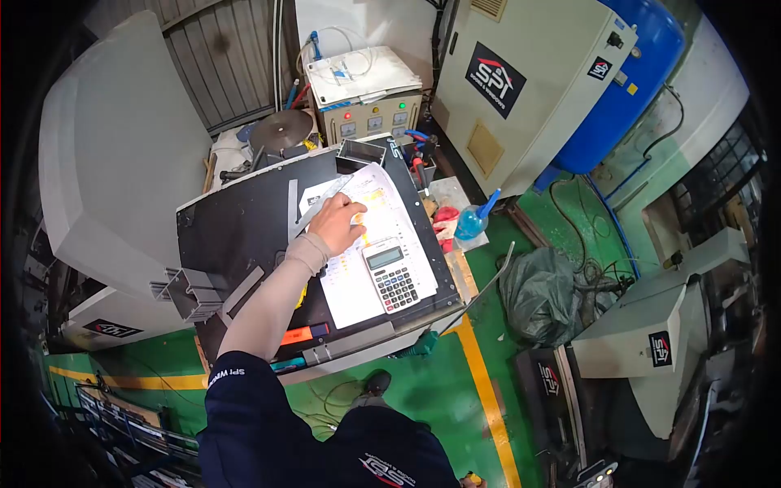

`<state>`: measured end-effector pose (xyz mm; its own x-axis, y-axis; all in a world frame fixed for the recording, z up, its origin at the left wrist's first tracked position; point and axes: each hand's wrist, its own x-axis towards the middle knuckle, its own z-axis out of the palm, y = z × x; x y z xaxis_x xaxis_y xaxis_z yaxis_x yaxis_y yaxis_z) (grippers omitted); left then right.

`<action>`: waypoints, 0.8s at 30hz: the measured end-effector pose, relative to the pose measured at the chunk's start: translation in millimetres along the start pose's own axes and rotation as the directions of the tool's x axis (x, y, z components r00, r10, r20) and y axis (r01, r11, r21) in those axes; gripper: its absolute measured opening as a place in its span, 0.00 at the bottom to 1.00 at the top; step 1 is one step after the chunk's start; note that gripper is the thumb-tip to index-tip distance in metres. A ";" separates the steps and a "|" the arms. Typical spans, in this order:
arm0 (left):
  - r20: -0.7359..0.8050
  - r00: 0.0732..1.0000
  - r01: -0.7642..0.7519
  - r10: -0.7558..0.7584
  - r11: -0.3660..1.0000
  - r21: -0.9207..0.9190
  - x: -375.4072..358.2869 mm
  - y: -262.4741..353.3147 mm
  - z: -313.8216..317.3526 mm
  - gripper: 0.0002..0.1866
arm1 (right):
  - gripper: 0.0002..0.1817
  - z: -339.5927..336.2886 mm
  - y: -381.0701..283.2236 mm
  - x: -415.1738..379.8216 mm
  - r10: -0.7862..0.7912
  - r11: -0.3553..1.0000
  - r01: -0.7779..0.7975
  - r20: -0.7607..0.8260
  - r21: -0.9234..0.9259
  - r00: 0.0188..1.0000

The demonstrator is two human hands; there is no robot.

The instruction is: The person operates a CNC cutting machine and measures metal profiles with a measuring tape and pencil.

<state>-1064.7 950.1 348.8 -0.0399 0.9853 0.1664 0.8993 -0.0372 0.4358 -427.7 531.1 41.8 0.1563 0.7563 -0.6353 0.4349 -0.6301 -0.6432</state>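
My left hand (338,223) rests on printed sheets of paper (350,285), its fingers bent but apart, with nothing gripped. Orange-marked rows show on the top sheet near the fingertips. A grey strip (323,201) like a ruler lies slantwise beside the knuckles. Below the hand, a silver calculator (390,274) lies on the sheets. At the bottom edge of the view, only a sliver of my right hand (473,480) shows by a small yellow thing; its fingers are mostly hidden.
The black-topped table (236,220) carries a cut metal profile (191,294), an orange-handled tool (303,334) and a square tube piece (360,154). A blue squeeze bottle (473,221) stands beyond its right edge. Behind are a control box (370,122) and a tall cabinet (529,49).
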 end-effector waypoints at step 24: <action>0.011 0.985 -0.174 0.173 0.984 0.044 4.4 -4.2 6.5 0.20 | 0.24 15.8 25.1 -19.8 0.264 0.901 -0.289 0.119 0.325 0.957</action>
<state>-1065.9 955.6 342.0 0.1212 0.9656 0.2299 0.9109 -0.2002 0.3607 -433.8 497.6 31.4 0.1584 0.5369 -0.8287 0.0586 -0.8429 -0.5349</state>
